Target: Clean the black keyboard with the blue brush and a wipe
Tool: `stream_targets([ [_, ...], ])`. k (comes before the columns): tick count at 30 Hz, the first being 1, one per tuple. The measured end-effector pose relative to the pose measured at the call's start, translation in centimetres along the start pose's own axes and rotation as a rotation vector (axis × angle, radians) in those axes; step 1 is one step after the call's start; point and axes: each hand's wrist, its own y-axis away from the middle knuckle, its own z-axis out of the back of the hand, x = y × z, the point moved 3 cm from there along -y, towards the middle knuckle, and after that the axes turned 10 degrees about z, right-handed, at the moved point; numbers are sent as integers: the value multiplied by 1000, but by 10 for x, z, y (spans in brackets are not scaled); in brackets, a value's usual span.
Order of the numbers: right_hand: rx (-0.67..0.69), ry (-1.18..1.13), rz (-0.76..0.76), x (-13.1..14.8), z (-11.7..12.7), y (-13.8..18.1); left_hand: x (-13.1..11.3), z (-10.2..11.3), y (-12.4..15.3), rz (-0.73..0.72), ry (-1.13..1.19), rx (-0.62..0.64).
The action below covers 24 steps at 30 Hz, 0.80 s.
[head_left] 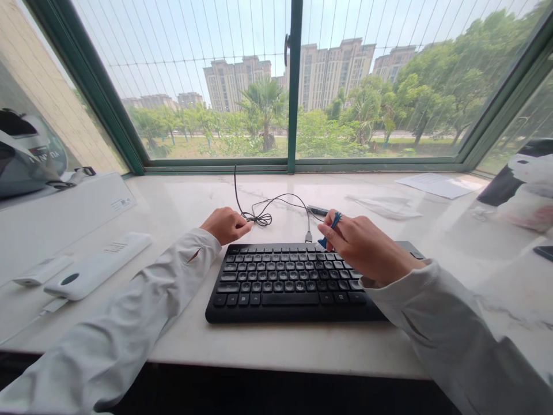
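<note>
A black keyboard (285,281) lies flat on the white marble sill (268,346) in front of me. My right hand (365,248) hovers over its upper right keys, pinching a small blue tool (329,229) between closed fingers. My left hand (227,225) is a loose fist just past the keyboard's top left corner, its fingertips at a bundled black cable (259,218). The cable's USB plug (308,236) rests at the keyboard's back edge. Both arms wear white sleeves.
A white power bank (97,266) and a smaller white device (41,271) lie at the left, beside a white box (60,216) and a helmet (26,153). Papers (440,184) and a plastic wrapper (384,206) sit at the back right. The window frame (294,86) stands behind.
</note>
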Motion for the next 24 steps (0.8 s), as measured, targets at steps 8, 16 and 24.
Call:
stream_targets([
  [8,35,-175,-28,-5,-3,1,-1,0,0,-14,-5,-10],
  [16,116,-210,-67,-11,8,3,-1,1,0,-15,-6,-16],
  [24,74,-159,-83,-9,9,4,0,0,0,-19,-5,-21],
])
